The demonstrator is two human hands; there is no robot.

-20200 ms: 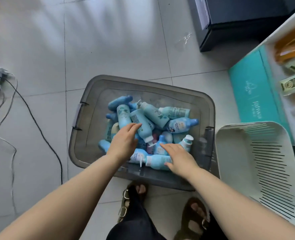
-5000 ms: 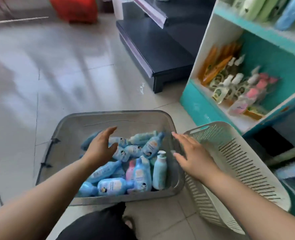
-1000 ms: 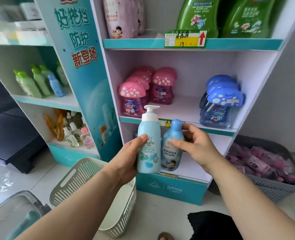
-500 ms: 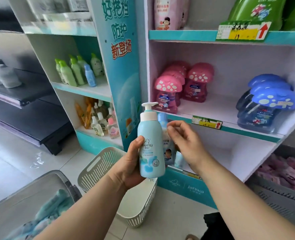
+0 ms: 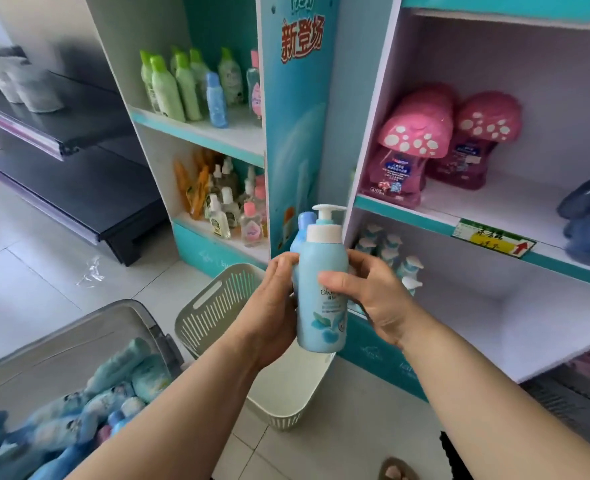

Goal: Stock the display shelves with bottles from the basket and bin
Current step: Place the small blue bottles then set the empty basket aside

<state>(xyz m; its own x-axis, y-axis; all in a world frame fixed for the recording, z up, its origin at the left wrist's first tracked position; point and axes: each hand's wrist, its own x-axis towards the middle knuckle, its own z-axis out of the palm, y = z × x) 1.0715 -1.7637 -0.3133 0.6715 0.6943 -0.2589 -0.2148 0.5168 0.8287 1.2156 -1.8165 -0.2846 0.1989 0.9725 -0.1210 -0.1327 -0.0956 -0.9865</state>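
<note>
I hold a light-blue pump bottle (image 5: 321,306) upright in front of the display shelves (image 5: 425,216). My left hand (image 5: 273,313) grips it from the left; my right hand (image 5: 369,299) grips it from the right, thumb across the label. A smaller blue-capped bottle (image 5: 303,225) stands tight behind it on my left hand's side; which hand carries it is hidden. Several white-capped bottles (image 5: 395,252) stand at the left of the lowest shelf. The white slatted basket (image 5: 214,306) sits below my hands. The grey bin (image 5: 61,348) at lower left holds several blue bottles (image 5: 120,382).
Pink mushroom-capped bottles (image 5: 415,150) and dark blue ones (image 5: 588,209) fill the shelf above. The left unit holds green bottles (image 5: 169,88) and small orange and clear ones (image 5: 224,206). A black low rack (image 5: 79,168) stands far left. A dark crate (image 5: 574,400) sits lower right.
My right hand has come off the blue-capped bottle and now grips the pump bottle with my left. The view has shifted left and down.
</note>
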